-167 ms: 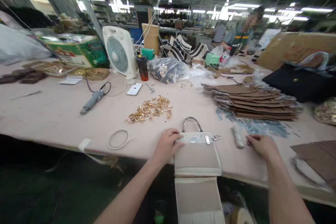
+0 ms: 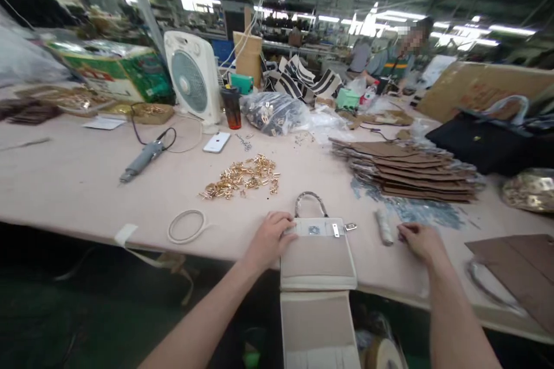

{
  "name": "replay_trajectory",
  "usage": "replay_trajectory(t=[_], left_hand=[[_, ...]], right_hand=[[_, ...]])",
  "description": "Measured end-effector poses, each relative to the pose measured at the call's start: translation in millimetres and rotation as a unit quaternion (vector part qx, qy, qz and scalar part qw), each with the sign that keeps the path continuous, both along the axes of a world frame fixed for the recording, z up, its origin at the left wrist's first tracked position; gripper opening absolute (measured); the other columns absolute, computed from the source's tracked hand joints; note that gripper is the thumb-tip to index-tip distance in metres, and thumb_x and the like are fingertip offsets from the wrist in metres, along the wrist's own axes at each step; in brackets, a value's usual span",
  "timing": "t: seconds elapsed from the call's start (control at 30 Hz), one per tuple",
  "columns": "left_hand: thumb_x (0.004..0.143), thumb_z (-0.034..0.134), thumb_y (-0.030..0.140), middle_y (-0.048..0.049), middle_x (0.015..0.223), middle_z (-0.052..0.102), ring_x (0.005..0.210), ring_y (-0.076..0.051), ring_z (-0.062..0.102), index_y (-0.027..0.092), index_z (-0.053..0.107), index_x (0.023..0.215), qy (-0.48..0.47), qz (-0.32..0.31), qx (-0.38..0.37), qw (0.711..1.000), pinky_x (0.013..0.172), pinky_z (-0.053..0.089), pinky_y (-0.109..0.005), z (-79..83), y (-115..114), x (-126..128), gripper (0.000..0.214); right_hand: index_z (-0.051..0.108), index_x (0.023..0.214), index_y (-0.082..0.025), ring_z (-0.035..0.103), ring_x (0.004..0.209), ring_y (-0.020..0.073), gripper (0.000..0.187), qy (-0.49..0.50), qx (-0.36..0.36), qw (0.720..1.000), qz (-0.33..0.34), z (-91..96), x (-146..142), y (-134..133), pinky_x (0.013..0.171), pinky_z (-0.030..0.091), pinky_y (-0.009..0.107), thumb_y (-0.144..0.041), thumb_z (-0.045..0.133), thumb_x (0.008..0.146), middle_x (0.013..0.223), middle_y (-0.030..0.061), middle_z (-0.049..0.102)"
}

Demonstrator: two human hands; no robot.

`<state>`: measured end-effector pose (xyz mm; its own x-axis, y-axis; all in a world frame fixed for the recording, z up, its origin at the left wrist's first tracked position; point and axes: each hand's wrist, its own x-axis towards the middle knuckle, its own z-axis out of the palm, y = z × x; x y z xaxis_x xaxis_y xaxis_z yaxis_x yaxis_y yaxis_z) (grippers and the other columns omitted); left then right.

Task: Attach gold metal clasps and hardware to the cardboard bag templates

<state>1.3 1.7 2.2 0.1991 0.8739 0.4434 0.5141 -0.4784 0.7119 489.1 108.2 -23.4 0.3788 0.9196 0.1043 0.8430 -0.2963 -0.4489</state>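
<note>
Our beige bag (image 2: 318,256) lies at the tabletop's (image 2: 78,184) near edge, half hanging off, pinned only by our left grip's (image 2: 270,236) spread fingers on its top corner, while our right grip (image 2: 419,240) rests loosely spread beside a pale roll (image 2: 383,226); easing that pressure could let it slide off.

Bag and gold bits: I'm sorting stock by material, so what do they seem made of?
The bag looks like matte beige fabric with paler trim, maybe canvas; its clasp shines like silver metal. The gold bits glint brightly, so likely polished or plated metal.
</note>
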Motion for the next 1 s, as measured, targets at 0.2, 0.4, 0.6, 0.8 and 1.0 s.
replay_trajectory(t=[0.2, 0.4, 0.6, 0.8, 1.0], left_hand=[[0.092, 0.071, 0.016, -0.0078, 0.115, 0.071, 0.113, -0.025, 0.063, 0.020, 0.072, 0.097, -0.015, 0.006, -0.012, 1.000, 0.103, 0.051, -0.046, 0.1, 3, 2, 0.007], [0.093, 0.070, 0.018, -0.0072, 0.115, 0.072, 0.112, -0.024, 0.064, 0.020, 0.072, 0.098, -0.014, 0.014, -0.017, 1.000, 0.105, 0.051, -0.045, 1.8, 2, 3, 0.005], [0.084, 0.082, 0.024, -0.0076, 0.123, 0.072, 0.118, -0.026, 0.063, 0.022, 0.068, 0.119, 0.023, 0.031, -0.031, 0.999, 0.107, 0.052, -0.045, -0.6, 1, 0, 0.037], [0.079, 0.088, 0.037, -0.0090, 0.125, 0.071, 0.120, -0.029, 0.064, 0.023, 0.069, 0.123, 0.017, 0.024, -0.030, 0.999, 0.107, 0.052, -0.047, -4.9, 3, -1, 0.051], [0.084, 0.082, 0.043, -0.0091, 0.124, 0.072, 0.118, -0.027, 0.066, 0.022, 0.070, 0.123, 0.006, 0.027, -0.022, 0.999, 0.107, 0.052, -0.046, -5.9, 4, -1, 0.046]], right_hand=[[0.081, 0.095, -0.017, 0.068, 0.073, 0.0273, 0.034, 0.021, 0.036, 0.998, -0.044, 26.9, -28, -15, 0.069, 0.047, 0.039, -0.041, 0.065, 0.076, 0.083, 0.0129, 0.078], [0.079, 0.103, -0.017, 0.065, 0.076, 0.0207, 0.044, 0.283, 0.211, 0.936, 0.010, 61.6, -120, -36, 0.071, 0.051, 0.033, -0.050, 0.078, 0.075, 0.092, 0.0094, 0.077], [0.080, 0.099, -0.020, 0.064, 0.074, 0.0171, 0.030, 0.402, 0.070, 0.880, 0.244, 78.6, -257, -69, 0.070, 0.052, 0.030, -0.045, 0.079, 0.082, 0.088, 0.0048, 0.076], [0.079, 0.100, -0.021, 0.068, 0.075, 0.0178, 0.025, 0.400, -0.002, 0.865, 0.304, 66.8, -303, -76, 0.070, 0.053, 0.028, -0.041, 0.075, 0.085, 0.089, 0.0038, 0.077], [0.077, 0.098, -0.021, 0.069, 0.069, 0.0178, 0.024, 0.406, -0.058, 0.863, 0.294, 64.7, -309, -80, 0.063, 0.053, 0.027, -0.041, 0.072, 0.085, 0.086, 0.0037, 0.077]])
